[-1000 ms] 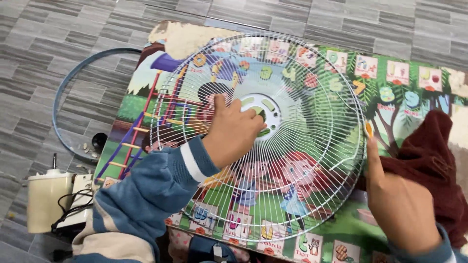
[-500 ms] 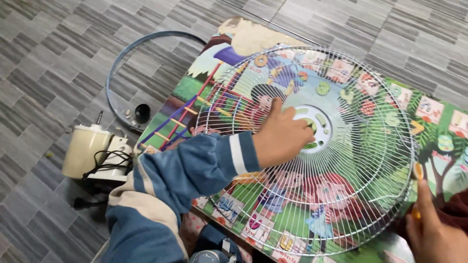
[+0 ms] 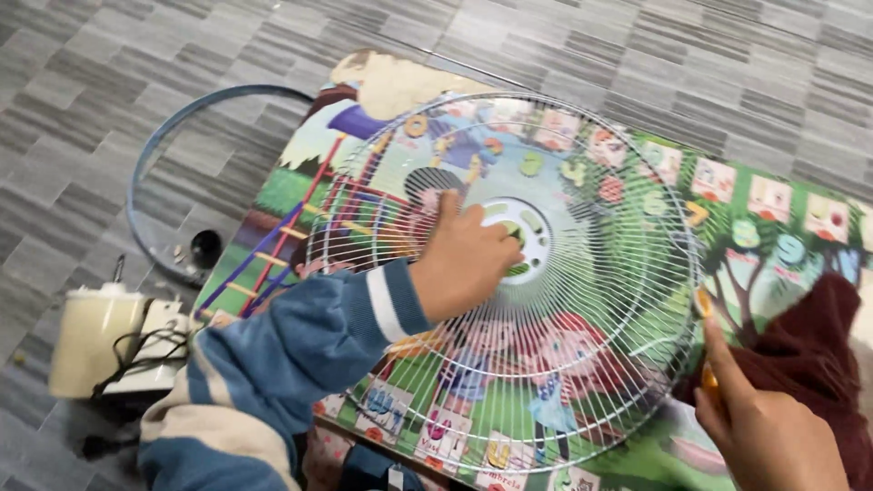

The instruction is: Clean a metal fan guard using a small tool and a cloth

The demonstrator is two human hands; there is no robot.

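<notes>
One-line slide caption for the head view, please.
Left hand presses the white wire fan guard at its hub on a picture mat; right hand touches its rim.

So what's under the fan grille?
Under the grille lies a colourful picture mat, seen through the wires. The left hand on the hub covers what is beneath it; the right hand touches the rim.

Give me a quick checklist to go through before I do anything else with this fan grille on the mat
1. Left hand on the grille's center hub: ok.
2. Right hand fingertip at the fan grille rim: ok.
3. Grille lying fully on the picture mat: ok.
4. Dark red cloth apart from the grille: cannot tell, it lies right beside the rim.
5. Blue ring and fan motor out of the way on the floor: ok.
</notes>
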